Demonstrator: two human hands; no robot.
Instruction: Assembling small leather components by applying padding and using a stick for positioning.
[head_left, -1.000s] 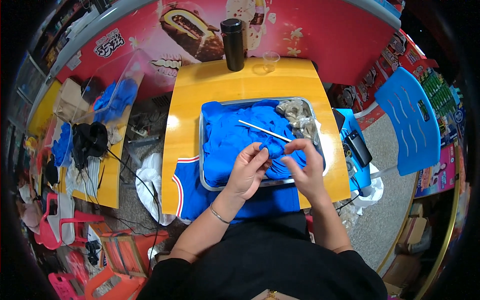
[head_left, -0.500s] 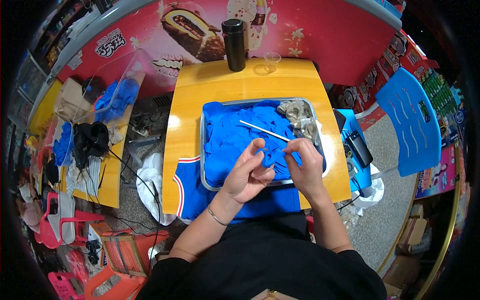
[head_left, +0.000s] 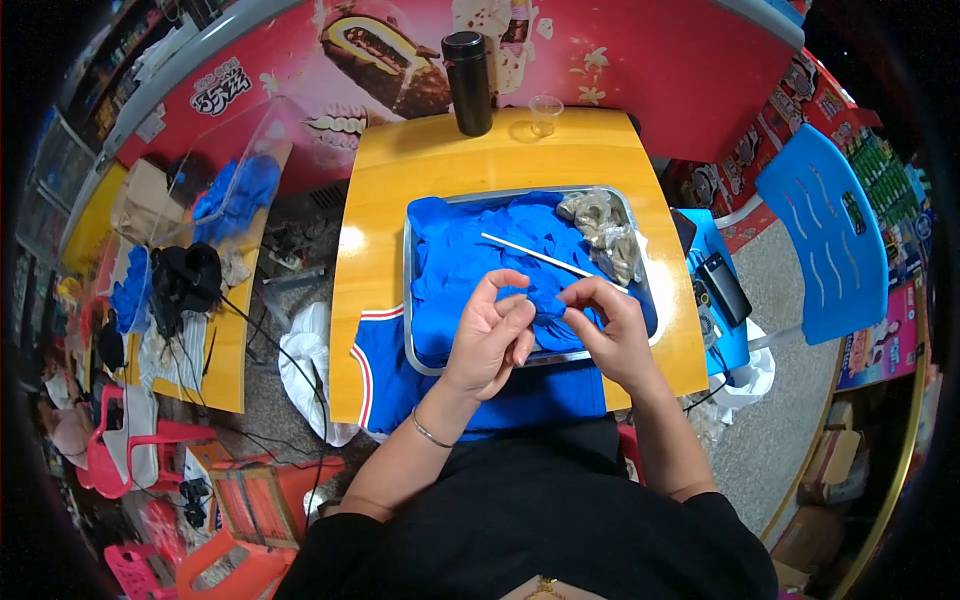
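Both hands, the left hand [head_left: 492,335] and the right hand [head_left: 612,330], pinch a bunched bit of blue cloth [head_left: 545,303] between curled fingers, over the metal tray [head_left: 408,300] on the yellow desk [head_left: 370,270].

Over the metal tray [head_left: 408,300] on the yellow counter [head_left: 400,180], the left hand [head_left: 490,335] and right hand [head_left: 610,325] pinch a small blue cloth piece [head_left: 545,303] together. A thin white stick [head_left: 535,255] lies inside the tray, a black bottle [head_left: 468,68] behind it.
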